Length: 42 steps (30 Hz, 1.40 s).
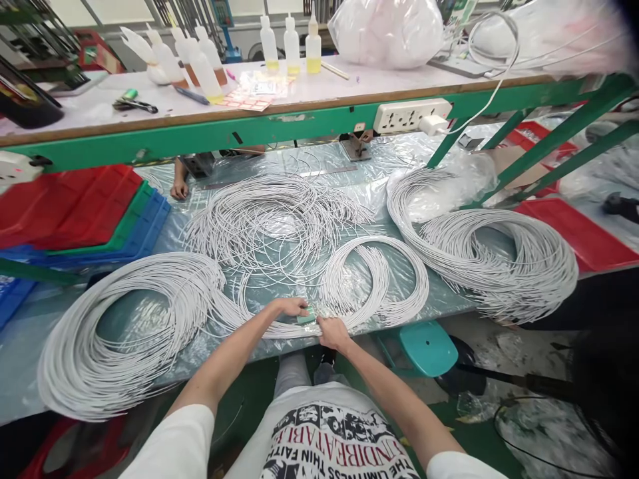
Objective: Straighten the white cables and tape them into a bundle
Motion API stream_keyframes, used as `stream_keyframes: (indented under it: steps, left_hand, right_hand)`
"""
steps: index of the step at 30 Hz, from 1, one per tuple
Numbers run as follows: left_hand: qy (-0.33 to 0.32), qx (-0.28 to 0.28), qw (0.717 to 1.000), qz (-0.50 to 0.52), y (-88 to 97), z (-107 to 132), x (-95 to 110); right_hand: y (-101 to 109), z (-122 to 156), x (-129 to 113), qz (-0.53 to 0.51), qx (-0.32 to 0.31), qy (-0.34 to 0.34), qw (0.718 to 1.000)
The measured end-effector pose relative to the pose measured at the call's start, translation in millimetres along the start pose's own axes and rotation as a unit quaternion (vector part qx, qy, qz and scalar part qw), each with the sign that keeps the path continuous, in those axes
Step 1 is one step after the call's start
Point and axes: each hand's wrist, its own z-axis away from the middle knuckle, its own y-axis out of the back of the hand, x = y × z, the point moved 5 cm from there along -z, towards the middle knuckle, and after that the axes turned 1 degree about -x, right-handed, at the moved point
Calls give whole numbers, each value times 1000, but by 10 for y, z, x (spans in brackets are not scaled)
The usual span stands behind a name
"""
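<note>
From the head view, with my two hands as the clock's centre, my right hand [333, 332] is closed around a bundle of white cables [284, 329] at the table's near edge, running out toward nine o'clock. My left hand [294, 307] sits just beside it at ten, fingers bent at a small green piece [306, 317]; I cannot tell whether they are clamped on it.

At two o'clock, near my right hand, lies a smaller pair of cable loops [383, 279]. A loose tangle of cables [234, 226] spreads at eleven, a large coil [70, 352] lies at nine, and another coil [544, 259] lies between two and three, well apart from me. A co-worker's hand [180, 189] rests on the table at ten, near stacked trays [74, 206].
</note>
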Motion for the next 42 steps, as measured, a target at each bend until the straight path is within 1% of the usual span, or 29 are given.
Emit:
stream_keyframes:
  steps: [2, 5, 9, 12, 16, 20, 26, 29, 32, 36, 42]
  left_hand:
    - [2, -19, 1000, -15, -14, 10, 30]
    - [3, -39, 998, -46, -95, 22, 103]
    - [13, -27, 995, -90, -195, 42, 178]
    - [21, -10, 992, -124, -250, 66, 231]
    - [24, 18, 986, -164, -349, 119, 343]
    - [33, 58, 978, -196, -498, 203, 476]
    - [75, 126, 965, -216, -683, 309, 630]
    - [99, 154, 961, -208, -734, 361, 665]
    - [110, 185, 958, -192, -770, 438, 685]
    - [108, 220, 955, -169, -812, 542, 698]
    - [98, 253, 951, -146, -866, 625, 719]
  right_hand:
    - [-15, -21, -4, 5, 7, 0, 1000]
    - [-26, -47, -24, 12, 26, 7, 1000]
    - [-22, -69, -46, 22, 64, 36, 997]
    - [-46, -105, -46, 30, 81, 61, 994]
    - [-127, -172, -42, 31, 80, 82, 993]
    - [-205, -211, -47, 26, 80, 98, 992]
    - [-281, -252, -24, 19, 79, 105, 991]
    - [-305, -273, -10, 19, 77, 104, 991]
    - [-319, -289, -6, 17, 73, 103, 992]
    - [-324, -303, -8, 11, 68, 103, 992]
    - [-295, -323, 4, 3, 56, 107, 993]
